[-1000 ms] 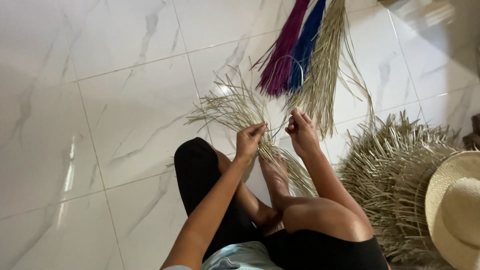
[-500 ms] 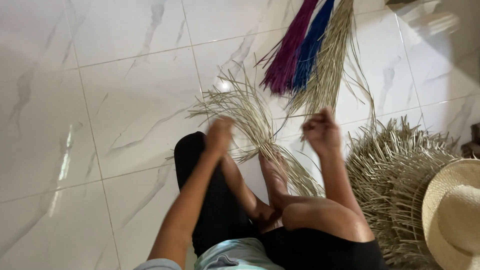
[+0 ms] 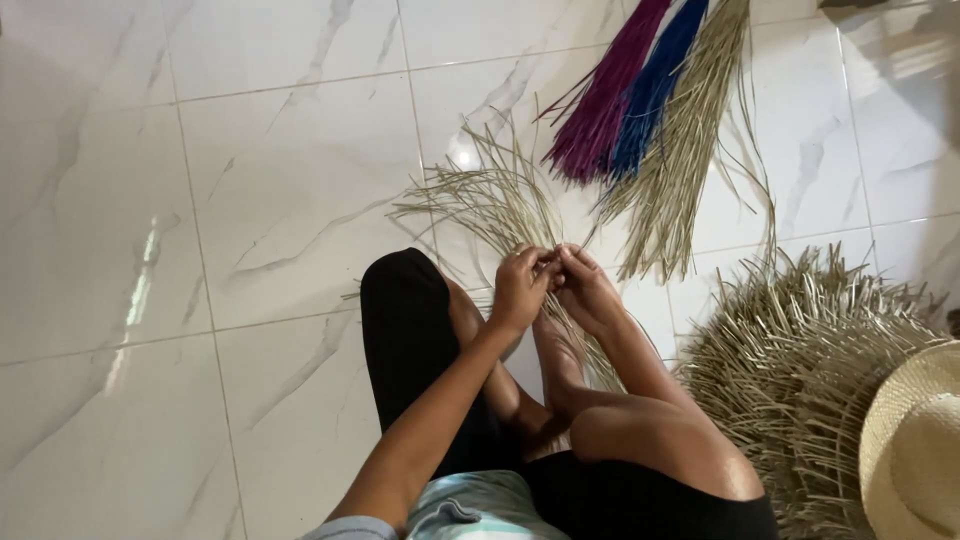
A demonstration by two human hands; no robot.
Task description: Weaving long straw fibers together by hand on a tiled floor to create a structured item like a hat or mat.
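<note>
The left hand (image 3: 520,285) and the right hand (image 3: 588,288) meet just above the person's foot (image 3: 560,360), fingertips touching, and both are pinched narrowly on thin strands of the pale straw (image 3: 495,205). The fingers are curled tight around the strands, so no gap shows between them. From the hands the straw fans out over the floor away from the person, spreading wide to the left and upward, while a few strands run back down beside the foot, under the right wrist.

The person sits on a white marble-look tile floor (image 3: 200,200), legs folded, in black trousers (image 3: 410,340).

Further out, beyond the fan, lie three long bundles side by side: a purple bundle (image 3: 600,105), a blue bundle (image 3: 650,90) touching it, and a tan straw bundle (image 3: 685,140) at the right of the blue one, its loose ends trailing toward the hands.

To the right of the person's knee sits a round woven straw piece (image 3: 790,370) with a ragged fringe of unfinished ends. Resting on its right side, at the picture's edge, is a finished straw hat (image 3: 915,445); nothing can be seen lying in either.
</note>
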